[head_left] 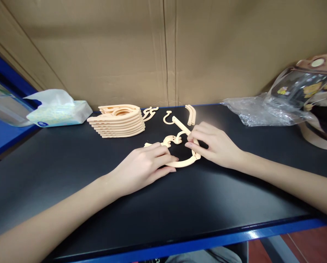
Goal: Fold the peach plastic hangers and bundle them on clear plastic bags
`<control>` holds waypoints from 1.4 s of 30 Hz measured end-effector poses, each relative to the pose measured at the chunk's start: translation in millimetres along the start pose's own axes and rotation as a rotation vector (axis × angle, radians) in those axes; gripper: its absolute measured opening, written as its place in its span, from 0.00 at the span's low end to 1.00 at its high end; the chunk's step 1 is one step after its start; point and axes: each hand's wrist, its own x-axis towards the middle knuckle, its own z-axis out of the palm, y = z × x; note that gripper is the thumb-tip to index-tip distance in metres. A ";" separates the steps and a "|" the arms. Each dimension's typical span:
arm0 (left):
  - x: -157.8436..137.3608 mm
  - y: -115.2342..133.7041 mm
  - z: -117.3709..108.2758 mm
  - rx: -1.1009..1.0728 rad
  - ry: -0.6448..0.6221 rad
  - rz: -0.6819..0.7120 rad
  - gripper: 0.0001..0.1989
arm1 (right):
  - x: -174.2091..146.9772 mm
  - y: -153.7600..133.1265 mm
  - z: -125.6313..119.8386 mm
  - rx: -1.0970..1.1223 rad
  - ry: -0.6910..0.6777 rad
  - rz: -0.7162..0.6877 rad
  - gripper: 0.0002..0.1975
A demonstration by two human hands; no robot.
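Observation:
A cream plastic folding hanger (pixel 183 163) lies partly unfolded on the black table, its curved lower bar toward me. My left hand (pixel 145 164) closes its fingers and thumb on the left part of that bar and covers some of it. With thumb and fingers, my right hand (pixel 215 144) pinches the right side of the hanger, where a straight arm (pixel 181 126) slants up and away. Between my hands lies a hook-shaped centre piece (pixel 169 140) with small dark holes. Just beyond are a loose hook (pixel 167 118) and two curved strips (pixel 190 115).
A neat stack of folded cream hangers (pixel 118 124) stands behind my left hand, with more small hooks (pixel 150 113) beside it. At the back left sits a tissue pack (pixel 61 113). Crumpled clear plastic (pixel 262 109) and a transparent bag (pixel 300 86) occupy the right. Cardboard (pixel 111 54) walls the back.

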 end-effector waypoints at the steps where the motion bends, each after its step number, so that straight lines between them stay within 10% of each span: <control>1: -0.2 -0.7 0.5 -0.005 0.002 -0.005 0.12 | -0.2 0.3 0.2 0.002 -0.002 0.004 0.10; 11: 0.6 -1.5 2.1 -0.011 0.042 -0.033 0.13 | -2.1 2.7 3.6 0.034 -0.022 0.199 0.18; 42: 0.9 -4.9 4.7 -0.040 0.064 -0.049 0.14 | -2.5 12.4 7.9 -0.286 -0.087 0.161 0.16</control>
